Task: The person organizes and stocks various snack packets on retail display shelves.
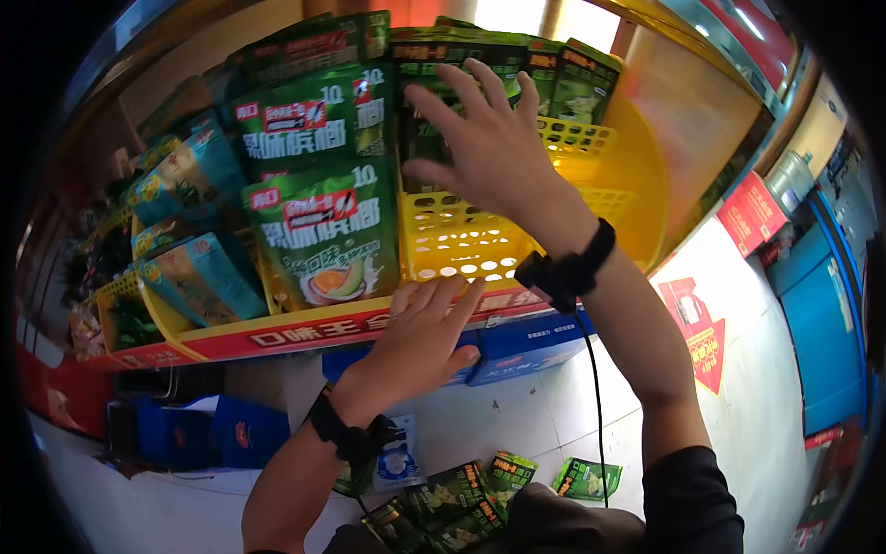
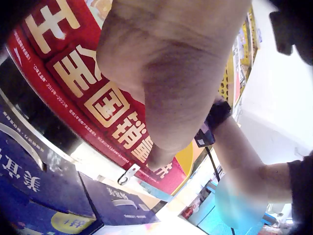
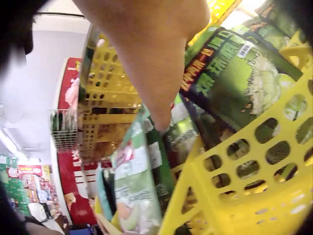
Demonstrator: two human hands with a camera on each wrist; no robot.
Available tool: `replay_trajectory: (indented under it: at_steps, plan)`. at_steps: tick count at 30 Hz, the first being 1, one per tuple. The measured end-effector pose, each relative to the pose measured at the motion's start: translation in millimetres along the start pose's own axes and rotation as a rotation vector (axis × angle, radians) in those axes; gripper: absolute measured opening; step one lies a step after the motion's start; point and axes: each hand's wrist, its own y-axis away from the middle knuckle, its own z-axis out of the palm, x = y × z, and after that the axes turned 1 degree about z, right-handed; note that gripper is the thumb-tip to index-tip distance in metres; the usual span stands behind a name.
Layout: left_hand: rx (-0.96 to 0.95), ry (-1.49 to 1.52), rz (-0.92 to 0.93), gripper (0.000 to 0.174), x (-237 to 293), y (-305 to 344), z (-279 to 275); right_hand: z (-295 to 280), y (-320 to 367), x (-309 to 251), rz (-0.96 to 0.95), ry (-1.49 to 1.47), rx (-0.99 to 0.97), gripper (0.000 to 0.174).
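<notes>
My right hand (image 1: 489,152) reaches over the yellow perforated rack (image 1: 443,254), its fingers spread in front of dark green snack pouches (image 1: 425,138) at the back. In the right wrist view, part of that hand (image 3: 151,58) stands beside a dark pouch (image 3: 227,73) with a pale green picture, behind the yellow divider (image 3: 234,161). Fingers straight, my left hand (image 1: 406,346) rests at the rack's red front strip (image 1: 305,337), beside a green and white pouch (image 1: 328,240). In the left wrist view its palm side covers part of the printed strip (image 2: 83,73).
Blue pouches (image 1: 208,277) fill the compartment to the left. Below the rack stand blue boxes (image 1: 526,346). Several green pouches (image 1: 452,499) and a pale blue packet (image 1: 399,452) lie on the tiled floor by the person. A cable (image 1: 595,397) hangs from the right wrist.
</notes>
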Motion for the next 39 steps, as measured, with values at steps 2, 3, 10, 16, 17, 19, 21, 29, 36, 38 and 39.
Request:
replay_trajectory:
  at_steps: [2, 3, 10, 16, 17, 19, 21, 29, 36, 38, 39]
  plan:
    - [0.005, -0.023, 0.013, 0.078, -1.8, 0.1, 2.4, 15.1, 7.0, 25.0, 0.049, 0.120, -0.015, 0.065]
    - [0.006, -0.029, 0.013, 0.079, -2.7, 0.7, 3.5, 26.2, 14.3, 38.8, 0.159, -0.025, 0.047, 0.063]
    - [-0.003, -0.003, 0.003, 0.079, 1.7, -1.4, 0.7, 43.7, 20.7, 38.0, 0.253, -0.080, 0.086, 0.072]
    - [0.029, -0.009, -0.027, 0.075, 0.9, 0.3, 0.2, 11.8, 21.2, 31.1, 0.079, -0.346, 0.101, 0.075]
    - [0.051, 0.004, -0.029, 0.072, 2.0, 0.3, -0.4, 4.2, 25.4, 31.7, 0.092, -0.351, 0.137, 0.070]
    - [0.054, 0.003, -0.038, 0.073, 1.3, 0.9, 4.8, -21.9, 40.3, 22.0, 0.227, -0.461, 0.146, 0.068]
    - [0.100, 0.002, -0.041, 0.067, 3.4, -0.5, 4.6, -31.6, 71.6, 29.4, 0.387, -0.521, 0.219, 0.059]
    - [0.198, 0.281, 0.107, 0.020, 39.7, 48.1, 21.1, -92.2, 318.9, 25.1, 0.789, -0.577, -0.135, 0.013]
    - [-0.685, 0.588, -0.321, 0.059, 68.0, 196.9, 207.0, -170.4, 526.7, -37.5, 0.738, -0.540, -1.882, 0.117]
    - [-0.758, 0.462, -0.337, 0.076, 83.2, 213.1, 234.4, -194.7, 532.6, -67.8, 0.689, -0.458, -1.960, 0.115]
    - [-0.770, 0.331, -0.281, 0.089, 96.3, 212.8, 240.4, -197.3, 560.1, -79.3, 0.722, -0.430, -1.898, 0.108]
